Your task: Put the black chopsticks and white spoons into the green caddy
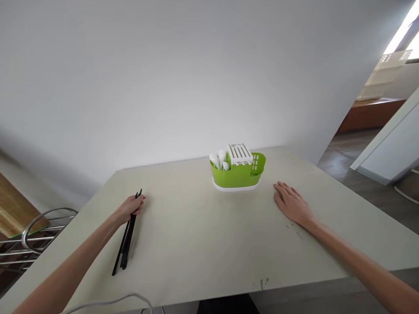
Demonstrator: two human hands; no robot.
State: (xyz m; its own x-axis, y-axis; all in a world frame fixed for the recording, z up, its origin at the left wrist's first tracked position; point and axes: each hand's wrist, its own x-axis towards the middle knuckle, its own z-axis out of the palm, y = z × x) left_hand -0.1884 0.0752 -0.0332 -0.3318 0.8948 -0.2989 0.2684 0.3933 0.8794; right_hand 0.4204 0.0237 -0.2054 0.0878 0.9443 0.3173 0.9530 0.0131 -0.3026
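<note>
Several black chopsticks (128,237) are gripped near their thin ends by my left hand (131,206), over the left side of the table. Their thick ends point toward the front edge. On the right side of the table, my right hand (291,201) lies flat with its fingers stretched out, holding nothing. A green and white utensil holder (234,178) stands at the back, left of my right hand and apart from it. White spoons (222,155) sit upright in its left compartment; the slotted white block is in its middle.
The cream table (183,244) meets a white wall (196,78) at the back. A metal rack (36,235) with a wooden board (19,203) stands beyond the left edge. A pale cable (111,301) crosses the front left edge.
</note>
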